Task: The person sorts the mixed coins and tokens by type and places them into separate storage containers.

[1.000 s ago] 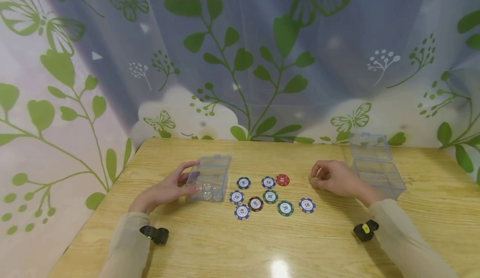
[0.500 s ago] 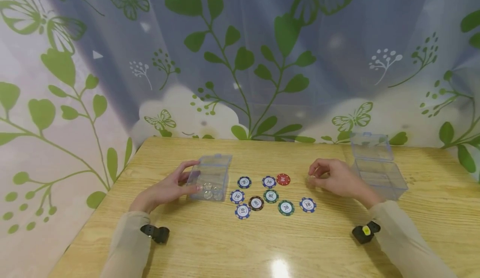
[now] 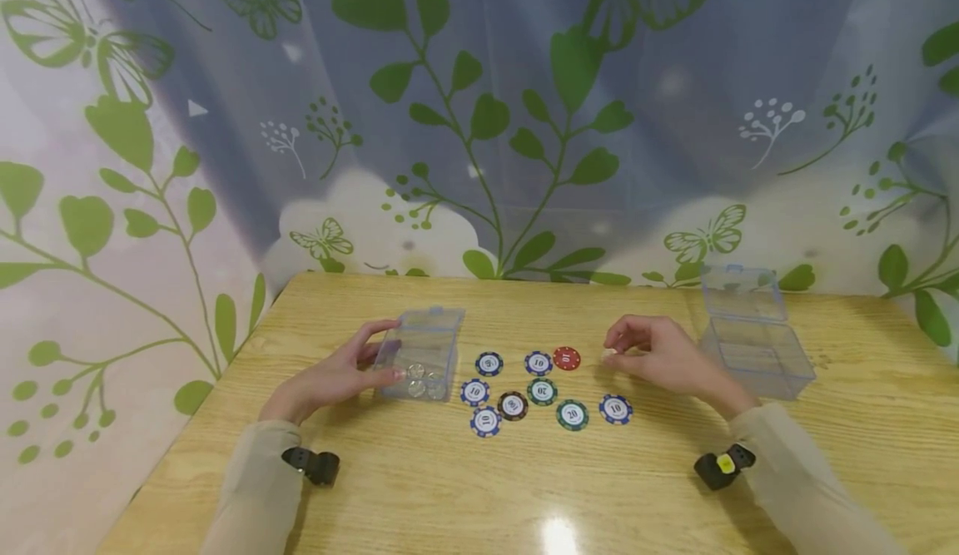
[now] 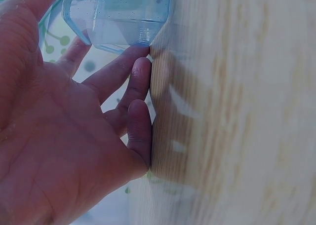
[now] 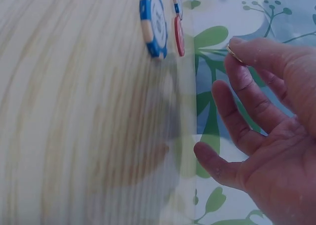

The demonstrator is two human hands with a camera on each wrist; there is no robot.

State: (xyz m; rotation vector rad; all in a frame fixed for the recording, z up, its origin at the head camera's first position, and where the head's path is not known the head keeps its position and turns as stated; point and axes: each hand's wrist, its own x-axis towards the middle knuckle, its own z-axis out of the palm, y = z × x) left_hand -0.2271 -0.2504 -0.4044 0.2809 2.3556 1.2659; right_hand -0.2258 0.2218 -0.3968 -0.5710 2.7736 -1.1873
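Nine chips (image 3: 542, 391), two boxes (image 3: 794, 357) — coins (image 3: 416, 388) too small to count

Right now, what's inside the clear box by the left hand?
A few coins lie toward the near end of the box. The left hand covers part of its left side, hiding anything there.

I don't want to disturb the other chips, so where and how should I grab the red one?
Probably by its rim, coming from the right, thumb and finger on the near and far edges. The red chip lies flat on the table, its left edge right beside a blue-rimmed chip, its right side free, facing the right hand.
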